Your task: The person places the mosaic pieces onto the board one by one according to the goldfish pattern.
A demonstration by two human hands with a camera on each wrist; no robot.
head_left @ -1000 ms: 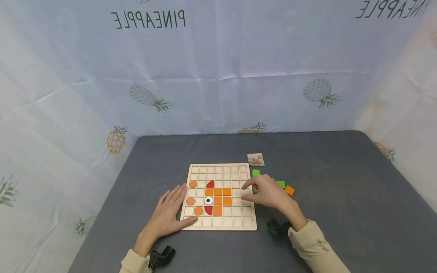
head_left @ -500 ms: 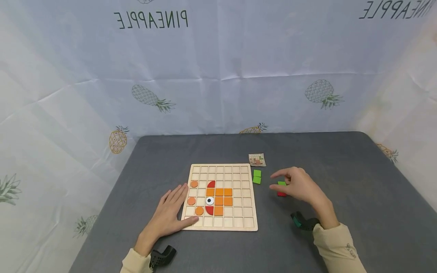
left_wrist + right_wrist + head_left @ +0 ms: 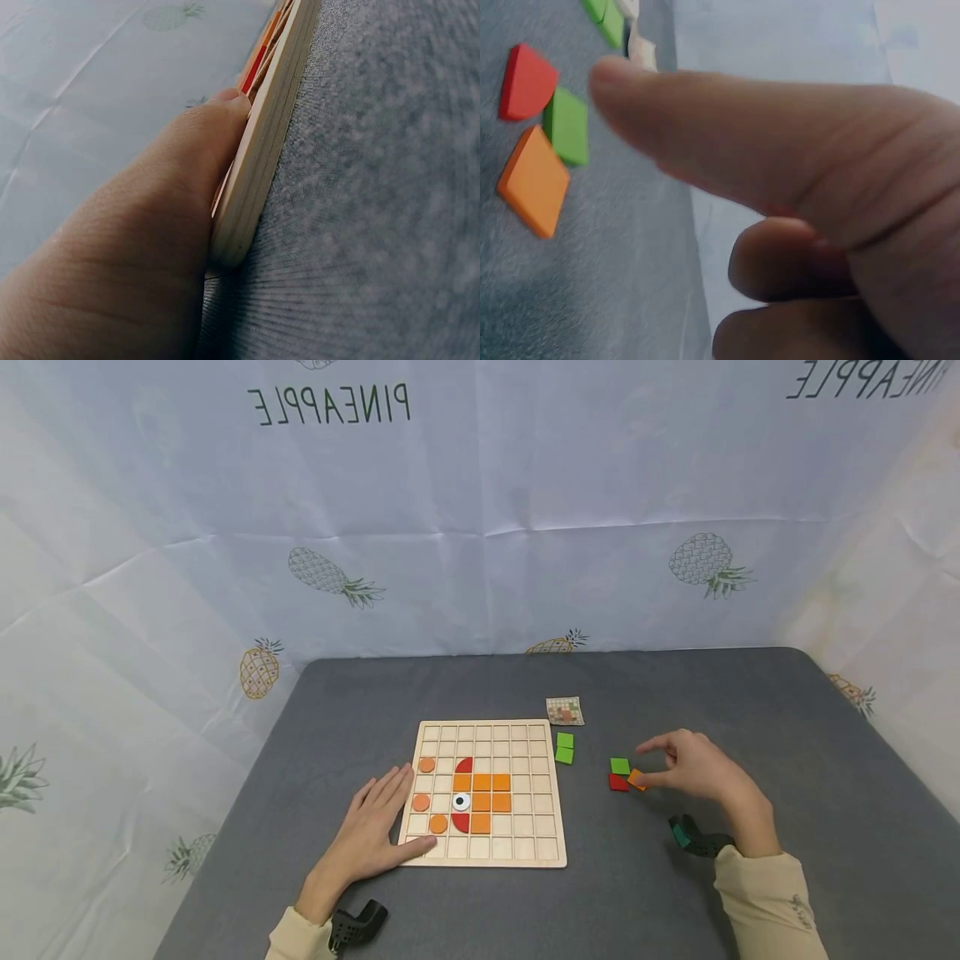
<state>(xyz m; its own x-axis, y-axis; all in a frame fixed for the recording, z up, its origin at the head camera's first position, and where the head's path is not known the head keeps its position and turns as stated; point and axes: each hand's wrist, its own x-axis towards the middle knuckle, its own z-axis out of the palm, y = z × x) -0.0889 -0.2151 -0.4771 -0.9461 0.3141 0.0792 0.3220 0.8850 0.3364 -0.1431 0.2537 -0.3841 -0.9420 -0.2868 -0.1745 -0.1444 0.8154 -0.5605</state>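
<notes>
My left hand (image 3: 367, 827) rests at the lower left of a wooden grid board (image 3: 536, 847). Its fingers lie along the left edge, and the left wrist view has the thumb (image 3: 217, 120) on the board's rim. In the board's cells sit orange square tiles (image 3: 482, 802), red quarter-round tiles (image 3: 461, 822), orange discs (image 3: 438, 823) and a white eye disc (image 3: 461, 802). Right of the board, my right hand (image 3: 697, 764) hovers with thumb and index finger apart, holding nothing. Below them on the table lies a loose orange square tile (image 3: 536, 182), partly covered by the thumb in the head view.
Beside the orange tile lie a green square tile (image 3: 619, 766) and a red quarter-round tile (image 3: 618, 782). Two green tiles (image 3: 565, 748) are by the board's right edge, below a small pattern card (image 3: 565, 711). A grey cloth covers the table (image 3: 480, 910); a pineapple-print curtain (image 3: 480, 585) hangs behind.
My right hand has moved right, from over the board's right side to the loose tiles, uncovering two green tiles and the red one. The left hand stays on the board.
</notes>
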